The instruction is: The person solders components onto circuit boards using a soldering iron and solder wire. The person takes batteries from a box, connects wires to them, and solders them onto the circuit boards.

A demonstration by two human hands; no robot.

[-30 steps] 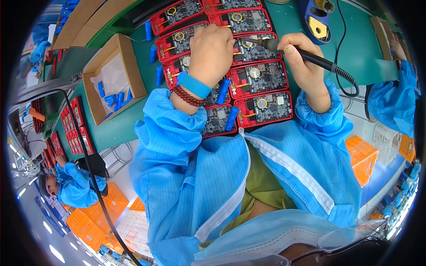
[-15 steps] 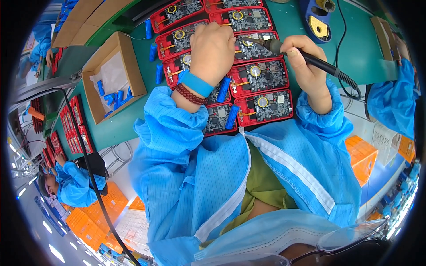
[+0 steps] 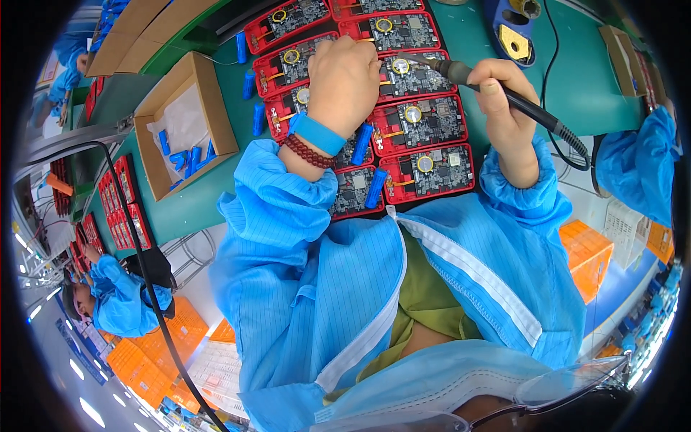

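My right hand grips a black soldering iron from the right. The iron's metal tip reaches over a circuit board in a red case, close to a round coin cell. At the left end of that case, my left hand is bent with its fingers drawn together; its back hides the fingertips and anything between them. Several open red cases with boards lie in two columns under and around my hands. Blue cylindrical batteries rest across the nearer cases, below my left wrist.
A cardboard box at the left holds several blue batteries; others lie beside the cases. A blue soldering-iron stand with a yellow sponge stands at the far right. The iron's cable loops nearby. Other people sit at both sides.
The soldering iron and my right hand have shifted slightly right, drawing the tip a little away from my left hand. My left hand stays nearly in place.
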